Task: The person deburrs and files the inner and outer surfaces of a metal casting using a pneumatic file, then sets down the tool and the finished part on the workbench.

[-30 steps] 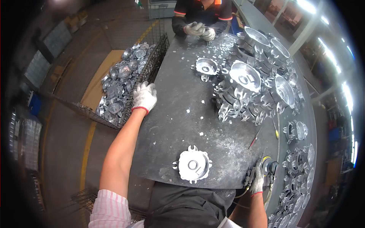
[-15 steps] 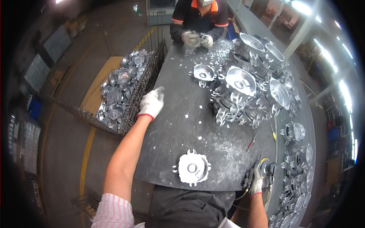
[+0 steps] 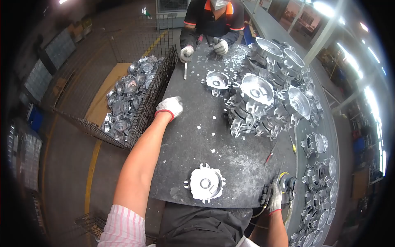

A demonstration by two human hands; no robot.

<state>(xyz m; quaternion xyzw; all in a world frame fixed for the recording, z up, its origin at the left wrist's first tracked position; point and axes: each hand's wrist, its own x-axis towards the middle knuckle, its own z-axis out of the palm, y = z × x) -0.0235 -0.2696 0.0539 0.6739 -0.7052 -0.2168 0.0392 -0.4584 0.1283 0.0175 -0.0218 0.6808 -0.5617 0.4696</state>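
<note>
My left hand [image 3: 170,106], in a white glove with a red cuff, is over the table's left edge beside a wire basket [image 3: 152,99]. Its fingers are curled in and nothing shows in them. My right hand [image 3: 276,198], gloved too, is at the front right corner, its fingers closed next to a round yellow and black sander [image 3: 288,182]. Dark hose fittings [image 3: 266,194] lie on its other side, and a thin dark tip shows beyond the fingers. What it grips is hidden. A round silver casting [image 3: 205,182] with lugs lies flat before me.
Castings [image 3: 257,89] are piled on the right of the table [image 3: 181,144]; one [image 3: 217,80] stands apart. More castings [image 3: 321,181] line the right-hand belt. The basket holds metal parts. A thin red-handled tool [image 3: 269,155] lies near the pile. Opposite, a gloved co-worker [image 3: 214,20] holds a blade-like tool.
My left hand has moved slightly right, away from the basket, and its extended finger has curled in. The co-worker's hands have separated, one now over the table's left edge. My right hand stays by the sander.
</note>
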